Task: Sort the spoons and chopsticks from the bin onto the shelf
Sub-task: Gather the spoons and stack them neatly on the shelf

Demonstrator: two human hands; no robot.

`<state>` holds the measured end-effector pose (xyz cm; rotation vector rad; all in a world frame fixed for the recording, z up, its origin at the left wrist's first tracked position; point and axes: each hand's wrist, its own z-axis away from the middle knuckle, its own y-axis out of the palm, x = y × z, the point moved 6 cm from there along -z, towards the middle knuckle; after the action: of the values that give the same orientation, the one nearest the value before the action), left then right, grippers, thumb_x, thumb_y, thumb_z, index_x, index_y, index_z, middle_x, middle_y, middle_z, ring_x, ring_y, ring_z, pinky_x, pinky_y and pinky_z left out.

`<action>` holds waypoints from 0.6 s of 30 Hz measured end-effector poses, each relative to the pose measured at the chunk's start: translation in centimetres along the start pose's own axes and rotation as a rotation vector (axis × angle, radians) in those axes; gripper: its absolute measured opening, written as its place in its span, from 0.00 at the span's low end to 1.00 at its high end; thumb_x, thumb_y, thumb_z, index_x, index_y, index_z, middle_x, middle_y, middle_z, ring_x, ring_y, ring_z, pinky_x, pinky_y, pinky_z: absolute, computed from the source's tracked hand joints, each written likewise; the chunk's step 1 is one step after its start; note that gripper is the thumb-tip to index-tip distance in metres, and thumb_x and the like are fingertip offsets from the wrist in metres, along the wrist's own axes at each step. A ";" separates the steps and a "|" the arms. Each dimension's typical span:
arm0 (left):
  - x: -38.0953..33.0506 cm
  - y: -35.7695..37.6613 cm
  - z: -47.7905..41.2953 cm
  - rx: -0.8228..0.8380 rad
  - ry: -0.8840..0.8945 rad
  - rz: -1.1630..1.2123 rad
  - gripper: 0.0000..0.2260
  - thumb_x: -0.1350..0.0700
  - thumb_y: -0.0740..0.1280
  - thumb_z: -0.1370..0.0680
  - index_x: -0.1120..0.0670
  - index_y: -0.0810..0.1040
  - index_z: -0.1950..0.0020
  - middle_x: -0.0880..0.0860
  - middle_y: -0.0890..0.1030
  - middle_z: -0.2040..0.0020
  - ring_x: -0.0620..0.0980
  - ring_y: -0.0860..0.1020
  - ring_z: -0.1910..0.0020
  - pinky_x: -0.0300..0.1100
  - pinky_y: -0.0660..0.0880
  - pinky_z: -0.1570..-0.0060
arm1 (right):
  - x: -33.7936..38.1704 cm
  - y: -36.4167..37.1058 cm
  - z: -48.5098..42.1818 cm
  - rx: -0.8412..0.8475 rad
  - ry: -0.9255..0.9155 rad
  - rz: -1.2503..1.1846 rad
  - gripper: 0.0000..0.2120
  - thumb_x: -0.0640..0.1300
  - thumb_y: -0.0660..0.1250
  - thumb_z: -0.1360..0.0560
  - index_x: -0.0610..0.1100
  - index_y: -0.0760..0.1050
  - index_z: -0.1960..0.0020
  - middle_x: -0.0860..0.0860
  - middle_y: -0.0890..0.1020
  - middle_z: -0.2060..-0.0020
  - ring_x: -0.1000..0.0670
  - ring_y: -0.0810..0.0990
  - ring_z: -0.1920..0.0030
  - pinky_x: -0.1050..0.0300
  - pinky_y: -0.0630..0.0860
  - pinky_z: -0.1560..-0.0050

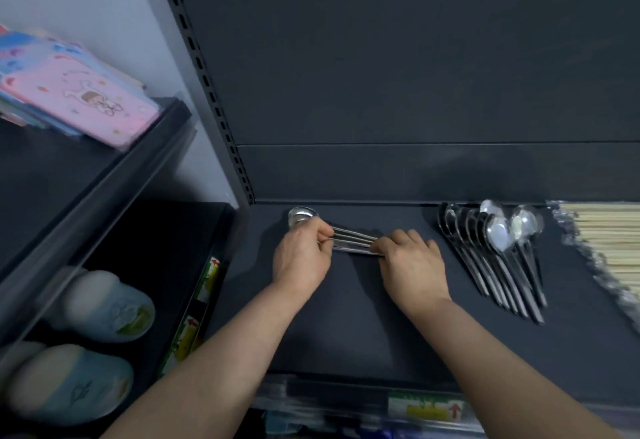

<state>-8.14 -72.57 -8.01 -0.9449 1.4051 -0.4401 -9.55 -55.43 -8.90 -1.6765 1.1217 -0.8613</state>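
Currently the spoon bundle [353,243] sits low on the shelf [346,334], long axis 10 to 4 o'clock, bowls at the 10 end. Your left grip [301,258] pinches the necks. Your right grip [412,265] curls over the handle ends. Sorted spoons [495,251] lie at 3 o'clock, well apart.

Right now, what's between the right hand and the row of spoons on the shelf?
Nothing, just bare dark shelf between the right hand and the row of spoons, as the head view shows.
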 end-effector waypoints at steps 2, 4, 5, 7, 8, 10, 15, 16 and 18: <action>-1.7 1.7 0.3 0.054 0.032 0.002 0.05 0.58 0.69 0.24 0.50 0.79 0.49 0.44 0.82 0.52 0.45 0.80 0.51 0.43 0.78 0.50 | -2.0 -0.7 0.9 -0.012 0.025 -0.004 0.13 0.37 0.77 0.39 0.50 0.81 0.59 0.51 0.78 0.66 0.45 0.78 0.62 0.53 0.72 0.63; -3.5 3.5 0.6 0.103 0.067 0.002 0.05 0.58 0.68 0.24 0.50 0.79 0.49 0.45 0.82 0.52 0.45 0.80 0.51 0.44 0.78 0.49 | -4.4 -1.4 2.0 -0.021 0.066 0.002 0.12 0.38 0.77 0.40 0.51 0.82 0.59 0.51 0.79 0.66 0.45 0.78 0.62 0.53 0.73 0.64; -4.6 4.5 0.8 0.132 0.083 -0.007 0.05 0.58 0.68 0.24 0.50 0.79 0.49 0.44 0.82 0.52 0.45 0.80 0.51 0.45 0.78 0.49 | -5.7 -1.8 2.5 -0.030 0.089 0.004 0.12 0.38 0.77 0.39 0.50 0.82 0.59 0.51 0.79 0.65 0.44 0.79 0.61 0.53 0.73 0.64; -6.7 6.6 1.2 0.185 0.115 -0.017 0.05 0.57 0.68 0.24 0.49 0.78 0.50 0.44 0.82 0.52 0.46 0.80 0.51 0.46 0.78 0.50 | -8.5 -2.6 3.6 -0.052 0.139 -0.002 0.11 0.38 0.76 0.38 0.50 0.82 0.58 0.50 0.80 0.64 0.44 0.79 0.60 0.52 0.74 0.63; -7.7 7.6 1.4 0.208 0.128 -0.014 0.05 0.57 0.68 0.24 0.49 0.78 0.50 0.44 0.82 0.53 0.46 0.80 0.52 0.46 0.78 0.50 | -9.9 -2.9 4.1 -0.058 0.167 -0.006 0.11 0.38 0.76 0.37 0.49 0.83 0.57 0.50 0.81 0.63 0.43 0.80 0.60 0.52 0.73 0.63; -9.8 9.5 1.6 0.238 0.152 0.009 0.05 0.57 0.69 0.24 0.49 0.78 0.49 0.45 0.82 0.53 0.47 0.80 0.52 0.46 0.78 0.49 | -12.6 -3.2 5.2 -0.042 0.228 -0.003 0.10 0.38 0.75 0.36 0.48 0.83 0.57 0.50 0.81 0.62 0.43 0.79 0.59 0.51 0.73 0.63; -14.0 11.9 0.8 0.182 0.136 0.000 0.15 0.57 0.66 0.22 0.55 0.73 0.36 0.53 0.77 0.39 0.53 0.77 0.42 0.45 0.74 0.42 | -16.7 -2.7 6.8 0.011 0.243 -0.027 0.08 0.45 0.73 0.31 0.49 0.82 0.52 0.50 0.82 0.54 0.43 0.78 0.52 0.49 0.73 0.59; -14.5 12.1 0.4 0.158 0.117 -0.012 0.16 0.57 0.65 0.21 0.56 0.71 0.33 0.54 0.75 0.36 0.54 0.76 0.40 0.46 0.72 0.41 | -16.9 -2.5 6.7 0.024 0.211 -0.037 0.09 0.46 0.73 0.31 0.49 0.82 0.51 0.50 0.82 0.51 0.43 0.78 0.50 0.49 0.74 0.58; -15.2 12.5 -0.7 0.142 0.074 -0.028 0.19 0.57 0.63 0.20 0.57 0.68 0.30 0.57 0.72 0.33 0.57 0.73 0.35 0.47 0.69 0.38 | -16.9 -2.2 6.3 0.047 0.144 -0.044 0.12 0.47 0.74 0.31 0.49 0.82 0.48 0.50 0.82 0.45 0.43 0.78 0.44 0.47 0.75 0.55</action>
<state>-14.60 -54.01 -7.96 -0.8410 1.4088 -0.5928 -9.05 -37.29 -10.04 -1.6263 1.1553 -1.0419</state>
